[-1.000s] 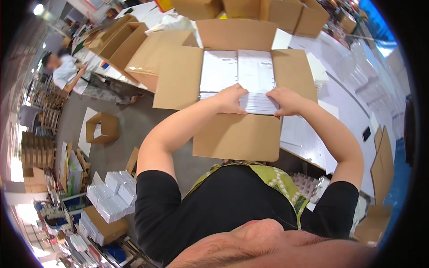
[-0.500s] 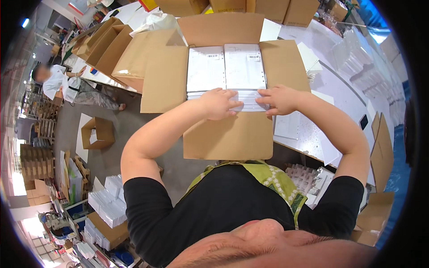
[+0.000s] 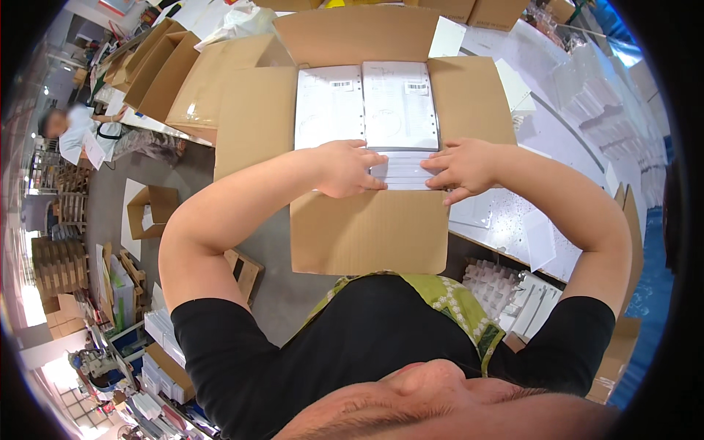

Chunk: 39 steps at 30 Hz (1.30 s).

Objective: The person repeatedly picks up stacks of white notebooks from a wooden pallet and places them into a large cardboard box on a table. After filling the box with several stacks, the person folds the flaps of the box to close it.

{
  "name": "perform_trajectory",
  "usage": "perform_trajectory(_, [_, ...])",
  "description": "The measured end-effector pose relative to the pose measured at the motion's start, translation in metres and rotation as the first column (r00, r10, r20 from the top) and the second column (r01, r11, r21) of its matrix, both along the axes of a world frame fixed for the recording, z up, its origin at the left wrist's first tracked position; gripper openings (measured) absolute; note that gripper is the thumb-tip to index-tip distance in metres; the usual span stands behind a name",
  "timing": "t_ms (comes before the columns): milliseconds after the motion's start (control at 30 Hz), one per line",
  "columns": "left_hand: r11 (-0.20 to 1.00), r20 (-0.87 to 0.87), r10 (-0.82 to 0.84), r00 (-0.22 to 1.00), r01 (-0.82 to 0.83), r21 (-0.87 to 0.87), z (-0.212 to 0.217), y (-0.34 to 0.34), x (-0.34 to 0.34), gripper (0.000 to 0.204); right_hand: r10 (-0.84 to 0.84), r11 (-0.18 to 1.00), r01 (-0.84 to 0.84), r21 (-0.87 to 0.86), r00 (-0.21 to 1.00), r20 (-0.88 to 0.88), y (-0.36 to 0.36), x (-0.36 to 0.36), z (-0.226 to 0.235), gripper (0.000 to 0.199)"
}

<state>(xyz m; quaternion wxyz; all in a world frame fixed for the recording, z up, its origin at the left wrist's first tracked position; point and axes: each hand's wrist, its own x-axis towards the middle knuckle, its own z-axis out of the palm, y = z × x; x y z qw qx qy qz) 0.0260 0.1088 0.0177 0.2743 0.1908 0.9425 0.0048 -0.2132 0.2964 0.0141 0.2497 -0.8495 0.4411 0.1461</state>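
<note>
white rectangular barcoded packs [image 3: 400,110], open brown carton [image 3: 370,233], left hand [image 3: 348,169] spread, right hand [image 3: 467,169] spread

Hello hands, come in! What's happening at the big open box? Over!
Left hand, right hand: both open, touching white packs. Packs inside open cardboard box. Flaps opened out, nothing seen blocking. Over.

Bright light fills the table [image 3: 546,81]; the floor [image 3: 275,235] is darker. Glare whites out a window [image 3: 62,370] at lower left. The 2 stacks [image 3: 328,103] look sharp, a co-worker's head [image 3: 53,125] blurred. Edges bend toward the black rim.
</note>
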Motion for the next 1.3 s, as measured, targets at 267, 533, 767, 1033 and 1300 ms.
perform_trajectory(267, [0.995,0.058,0.085,0.995,-0.081,-0.059,-0.001,0.01,-0.009,0.045,-0.047,0.998,0.042,-0.051,0.995,-0.086,0.002,0.006,-0.005,0.06])
perform_trajectory(533, [0.995,0.11,0.091,0.99,-0.096,0.042,-0.003,-0.004,0.003,0.045,-0.048,0.999,0.048,-0.001,0.996,-0.076,0.002,0.003,0.002,0.06])
perform_trajectory(767, [0.961,0.102,0.22,0.97,-0.234,0.149,-0.01,-0.001,0.009,0.043,-0.136,0.99,0.14,0.017,0.981,-0.137,0.006,0.016,0.001,0.054])
perform_trajectory(1033, [0.673,-0.133,0.653,0.745,-0.491,0.554,-0.029,-0.007,0.033,0.041,-0.48,0.84,0.489,-0.235,0.872,0.1,0.012,0.032,-0.021,0.05])
perform_trajectory(1300, [0.757,-0.498,0.651,0.573,-0.538,0.37,-0.028,0.032,0.082,0.048,-0.425,0.228,0.964,-0.135,0.223,0.877,0.072,0.032,-0.042,0.032])
